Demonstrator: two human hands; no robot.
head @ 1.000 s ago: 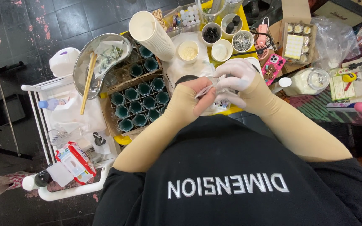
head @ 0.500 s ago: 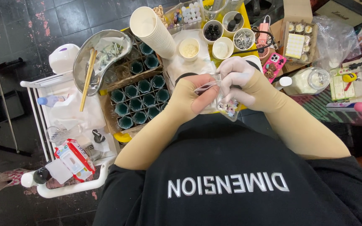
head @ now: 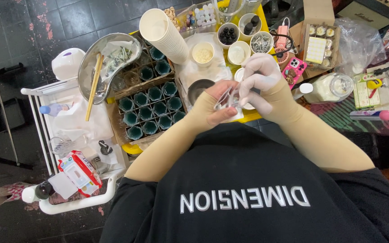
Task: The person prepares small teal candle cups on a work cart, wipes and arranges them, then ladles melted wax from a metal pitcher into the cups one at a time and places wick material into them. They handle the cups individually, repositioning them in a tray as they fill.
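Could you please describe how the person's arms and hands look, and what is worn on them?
Both arms are covered by long, snug, tan-beige sleeves that reach down to the hands. The left hand has the sleeve over its back, with the fingers left bare. The right hand wears a thin, whitish, translucent glove over its fingers. The upper arms come out of a black shirt with pale lettering.

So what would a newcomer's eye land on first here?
Probably the two hands at centre: the left hand and the gloved right hand pinch a small clear plastic packet between them. To their left sits a cardboard box of dark green cups, and above it a tilted stack of paper cups.
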